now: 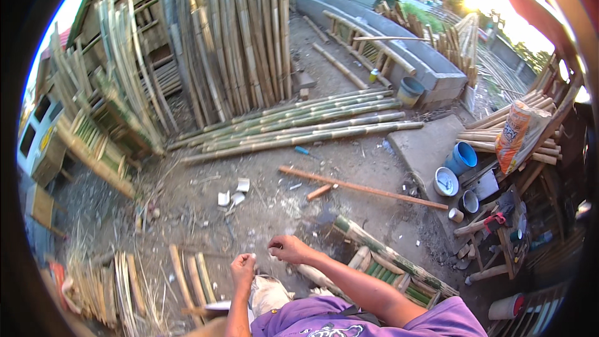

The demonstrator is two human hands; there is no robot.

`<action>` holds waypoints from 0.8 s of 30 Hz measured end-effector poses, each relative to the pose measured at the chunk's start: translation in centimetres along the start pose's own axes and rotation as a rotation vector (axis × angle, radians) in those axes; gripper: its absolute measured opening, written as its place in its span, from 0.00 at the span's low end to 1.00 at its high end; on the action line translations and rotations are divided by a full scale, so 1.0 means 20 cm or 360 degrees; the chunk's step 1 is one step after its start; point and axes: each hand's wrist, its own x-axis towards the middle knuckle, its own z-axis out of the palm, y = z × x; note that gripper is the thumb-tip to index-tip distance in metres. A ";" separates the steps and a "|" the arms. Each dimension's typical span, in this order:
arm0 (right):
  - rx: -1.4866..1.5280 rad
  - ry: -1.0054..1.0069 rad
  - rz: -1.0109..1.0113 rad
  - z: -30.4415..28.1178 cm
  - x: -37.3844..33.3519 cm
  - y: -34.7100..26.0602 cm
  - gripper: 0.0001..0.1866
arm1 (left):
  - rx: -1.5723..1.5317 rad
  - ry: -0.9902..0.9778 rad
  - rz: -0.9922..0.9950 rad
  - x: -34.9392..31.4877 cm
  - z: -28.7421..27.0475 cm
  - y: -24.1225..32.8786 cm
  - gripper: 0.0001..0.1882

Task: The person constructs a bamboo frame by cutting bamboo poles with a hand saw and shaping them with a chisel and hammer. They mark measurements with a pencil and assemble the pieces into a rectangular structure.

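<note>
My left hand (pixel 243 269) is raised in front of my body with its fingertips pinched together. A tiny pale speck shows at those fingertips, too small to name. Close by on the right, my right hand (pixel 287 249) is curled, its thumb and fingers drawn in; what it holds, if anything, is hidden. The two hands are apart, with a small gap between them. Beside my right forearm lies a bamboo frame (pixel 368 237) with a thick green pole and slats. Cut bamboo pieces (pixel 204 278) stand to the left of my left arm.
Long bamboo poles (pixel 299 126) lie across the ground ahead; more upright poles (pixel 243 37) lean behind. A reddish bar (pixel 368 187), a blue-handled tool (pixel 302 150) and white curved pieces (pixel 238 198) lie nearer. Buckets (pixel 461 158) and a sack (pixel 516 134) stand right, beside a low wooden stand (pixel 506 253).
</note>
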 end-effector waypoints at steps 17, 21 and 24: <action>0.0746 0.1572 0.0405 -1.39 1.51 0.37 0.11 | 0.1187 -0.1779 0.0642 2.44 1.64 0.99 0.14; 0.1005 0.1567 0.0570 -1.67 1.84 0.70 0.11 | 0.1367 -0.1669 0.0441 2.91 1.95 0.85 0.14; 0.1128 0.1535 0.0647 -1.89 2.18 1.02 0.12 | 0.1441 -0.1600 0.0291 3.29 2.13 0.68 0.15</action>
